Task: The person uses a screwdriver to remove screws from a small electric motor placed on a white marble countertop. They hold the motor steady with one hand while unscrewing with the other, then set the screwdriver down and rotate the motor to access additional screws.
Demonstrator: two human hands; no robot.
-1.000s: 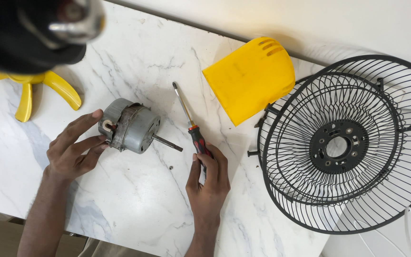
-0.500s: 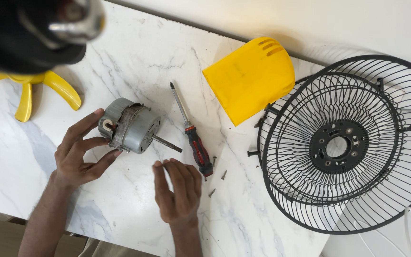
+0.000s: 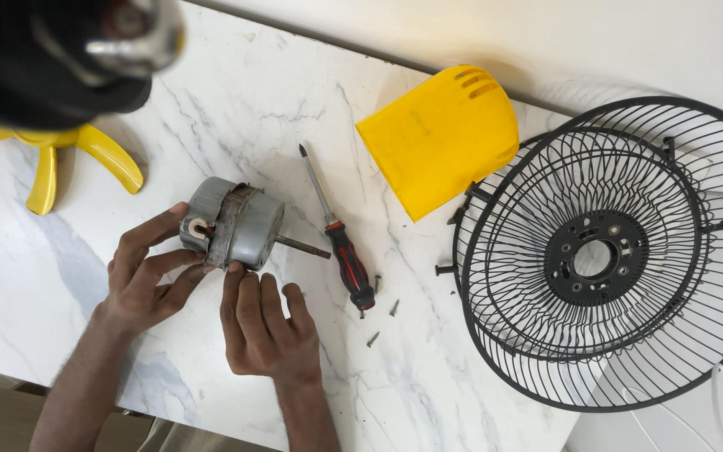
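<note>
Marble table [image 3: 479,393]: left hand [image 3: 148,276], right hand [image 3: 265,331] touching grey motor [image 3: 240,224].

Bare left hand [image 3: 144,280], bare right hand [image 3: 265,331], no sleeves, rings or gloves

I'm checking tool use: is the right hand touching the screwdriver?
Apart. The head view shows bare marble between the right hand and the screwdriver; its fingertips rest at the grey motor.

A blurred dark object [image 3: 52,59] blocks my view of the yellow fan blades [image 3: 60,159]; the frame's edge crops the black grille [image 3: 604,259].
</note>
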